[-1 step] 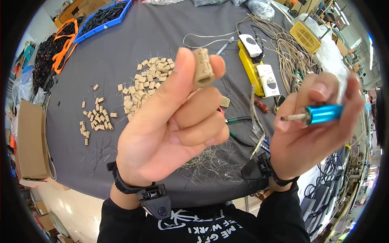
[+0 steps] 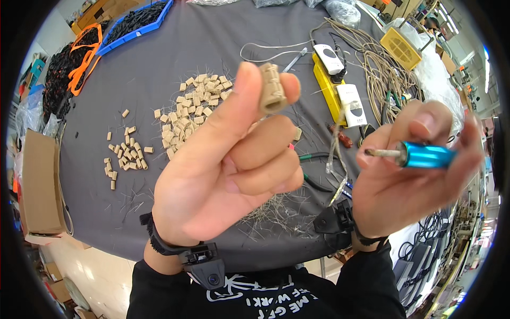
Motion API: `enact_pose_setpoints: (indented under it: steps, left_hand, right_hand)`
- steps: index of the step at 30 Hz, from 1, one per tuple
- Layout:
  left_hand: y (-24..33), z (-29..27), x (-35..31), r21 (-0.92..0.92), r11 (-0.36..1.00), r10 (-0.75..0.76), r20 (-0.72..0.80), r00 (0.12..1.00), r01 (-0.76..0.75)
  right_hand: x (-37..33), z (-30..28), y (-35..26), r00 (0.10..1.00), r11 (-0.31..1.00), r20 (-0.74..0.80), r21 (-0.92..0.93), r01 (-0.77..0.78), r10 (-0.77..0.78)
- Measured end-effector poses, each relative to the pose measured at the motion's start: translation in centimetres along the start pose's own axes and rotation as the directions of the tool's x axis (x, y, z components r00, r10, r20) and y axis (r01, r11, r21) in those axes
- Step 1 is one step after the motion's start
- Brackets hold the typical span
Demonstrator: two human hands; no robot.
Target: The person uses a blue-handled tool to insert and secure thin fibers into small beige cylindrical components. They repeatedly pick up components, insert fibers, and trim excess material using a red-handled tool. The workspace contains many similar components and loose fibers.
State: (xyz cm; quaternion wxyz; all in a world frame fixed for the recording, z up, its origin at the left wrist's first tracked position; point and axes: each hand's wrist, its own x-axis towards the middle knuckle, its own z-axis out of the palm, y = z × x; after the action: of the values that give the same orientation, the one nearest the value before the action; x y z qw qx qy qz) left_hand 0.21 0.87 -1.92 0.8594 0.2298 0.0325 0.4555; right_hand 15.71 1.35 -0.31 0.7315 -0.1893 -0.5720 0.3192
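My left hand [image 2: 218, 159] is raised over the table, pinching a short tan tube [image 2: 272, 91] between thumb and index finger. Its hollow end tilts toward me, and thread shows along its side. The other left fingers are curled in. On the right, my right hand [image 2: 401, 196] grips a soldering iron [image 2: 427, 155] with a shiny blue barrel; its pale, dark-ended tip points left toward the left hand, apart from the tube. Part of the right fingers is blurred. Behind my left hand lies a large heap of similar tan tubes [image 2: 186, 111], with a smaller group [image 2: 127, 154] farther left.
Green-handled pliers [image 2: 313, 181] and loose thread clippings [image 2: 271, 212] lie on the grey cloth [image 2: 127, 85]. A yellow power strip [image 2: 324, 87] with white plugs and coiled cables [image 2: 372, 58] stands at back right. A blue tray [image 2: 135, 29] of black pieces and a cardboard box [image 2: 42, 183] are left.
My left hand has shifted slightly right with the tan tube. The right hand and soldering iron have also moved a little to the right. Both grips are unchanged.
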Motion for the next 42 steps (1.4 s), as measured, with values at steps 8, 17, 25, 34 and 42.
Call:
enact_pose_setpoints:
  steps: [8, 17, 25, 34, 42]
  left_hand:
    - [-1.3, 1.9, -0.4, -0.240, 0.970, -0.017, -0.165, 0.986, -0.023]
    - [-2.2, 0.5, -1.5, -0.345, 0.938, -0.061, -0.216, 0.974, -0.018]
    - [-2.7, 0.7, -1.2, -0.484, 0.871, 0.022, -0.126, 0.992, -0.081]
    - [-2.8, -0.2, -1.6, -0.450, 0.891, 0.031, -0.079, 0.996, -0.063]
    - [-2.4, -0.2, -1.8, -0.256, 0.962, 0.075, -0.076, 0.994, -0.092]
  right_hand:
    - [-2.1, -0.6, 0.3, 0.930, 0.947, 0.180, 0.023, 0.322, -0.321]
    - [-2.2, 1.0, 1.9, 0.885, 0.890, 0.097, 0.082, 0.448, -0.455]
    - [-2.8, -2.0, -0.9, 0.940, 0.989, 0.315, 0.102, 0.108, -0.135]
    - [-2.3, 0.3, -2.3, 0.946, 0.995, 0.307, -0.025, -0.099, 0.102]
    - [-1.6, 0.9, 1.0, 0.832, 0.954, 0.478, 0.231, 0.189, -0.281]
